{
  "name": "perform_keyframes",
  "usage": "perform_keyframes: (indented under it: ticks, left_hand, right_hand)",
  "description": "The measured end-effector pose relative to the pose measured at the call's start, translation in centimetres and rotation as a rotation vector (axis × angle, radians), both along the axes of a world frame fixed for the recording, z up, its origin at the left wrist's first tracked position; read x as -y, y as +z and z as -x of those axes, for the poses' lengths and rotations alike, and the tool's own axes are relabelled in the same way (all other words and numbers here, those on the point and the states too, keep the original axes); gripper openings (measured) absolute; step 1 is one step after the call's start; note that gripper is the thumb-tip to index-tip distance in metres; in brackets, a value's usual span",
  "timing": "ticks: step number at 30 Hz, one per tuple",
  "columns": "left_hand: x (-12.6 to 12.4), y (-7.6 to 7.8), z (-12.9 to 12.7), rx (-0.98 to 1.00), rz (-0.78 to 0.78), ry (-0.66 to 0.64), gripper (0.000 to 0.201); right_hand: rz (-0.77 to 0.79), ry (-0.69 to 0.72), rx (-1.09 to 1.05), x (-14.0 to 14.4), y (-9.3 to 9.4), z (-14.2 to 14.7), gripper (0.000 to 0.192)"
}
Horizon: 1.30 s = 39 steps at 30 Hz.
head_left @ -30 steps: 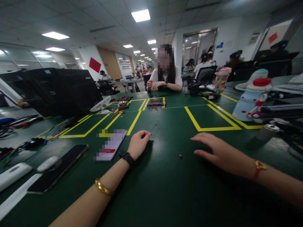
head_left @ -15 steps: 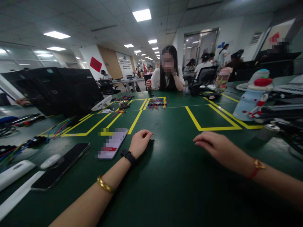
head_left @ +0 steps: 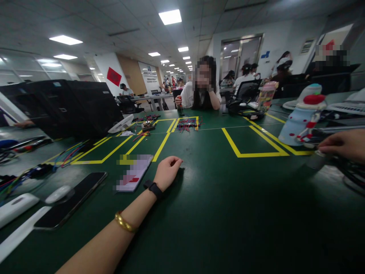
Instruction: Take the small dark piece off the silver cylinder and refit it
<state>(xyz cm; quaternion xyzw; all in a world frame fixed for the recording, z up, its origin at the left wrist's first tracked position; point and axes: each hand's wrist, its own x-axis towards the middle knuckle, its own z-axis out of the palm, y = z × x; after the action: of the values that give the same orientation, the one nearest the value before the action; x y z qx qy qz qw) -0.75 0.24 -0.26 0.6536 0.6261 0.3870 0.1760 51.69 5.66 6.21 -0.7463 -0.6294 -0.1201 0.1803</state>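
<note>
My left hand (head_left: 167,172) rests on the green table (head_left: 216,205) as a loose fist with nothing visible in it; a black watch and a gold bangle sit on that arm. A phone with a lit screen (head_left: 134,173) lies just to its left. My right hand (head_left: 340,144) is at the far right edge, its fingers curled down over the lid of a small grey can (head_left: 315,160). Whether it grips the can or holds anything is not visible.
A black phone (head_left: 71,199) and white devices (head_left: 17,203) lie at the left, with black cases (head_left: 71,108) behind them. Coloured wires (head_left: 186,123) lie mid-table in front of a seated person (head_left: 202,95). A pale blue bottle with a red cap (head_left: 302,114) stands at the right. Yellow tape (head_left: 256,154) marks boxes.
My right hand has lifted from the table's middle and swung right to the grey can. A small black piece seen near it one second ago is out of sight. The left hand stayed put.
</note>
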Motion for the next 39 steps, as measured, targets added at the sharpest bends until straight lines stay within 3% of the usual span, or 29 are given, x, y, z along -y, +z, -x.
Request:
perform_keyframes:
  ticks: [3,6,15,19,23,29,34,39]
  left_hand:
    - [0.0,0.0,0.0,-0.004,-0.003,-0.006,0.030]
    - [-0.1,-0.1,0.1,-0.006,-0.003,-0.011,0.031]
    - [-0.2,-0.2,0.1,-0.016,0.004,-0.008,0.031]
    - [-0.2,-0.2,0.1,-0.016,0.002,-0.016,0.031]
    - [-0.2,-0.2,0.1,-0.015,-0.001,-0.026,0.031]
    - [-0.2,-0.3,0.2,-0.010,0.008,-0.023,0.032]
    - [-0.1,-0.2,0.1,-0.011,0.015,-0.023,0.032]
    - [-0.1,-0.1,0.0,-0.016,0.019,-0.024,0.032]
  right_hand:
    - [0.448,-0.111,-0.066,-0.1,1.6,-0.3,0.024]
    - [0.558,-0.143,-0.100,-0.3,2.4,-1.3,0.022]
    - [0.513,-0.069,-0.022,0.5,2.3,0.1,0.023]
    - [0.503,-0.046,-0.053,0.6,2.5,0.2,0.028]
    - [0.503,-0.118,-0.079,0.4,2.4,-0.1,0.032]
    - [0.457,-0.044,-0.180,0.3,2.0,-0.6,0.028]
    - [0.442,0.000,-0.311,1.0,1.7,-0.2,0.047]
    - [0.473,0.009,-0.176,0.8,1.3,0.4,0.041]
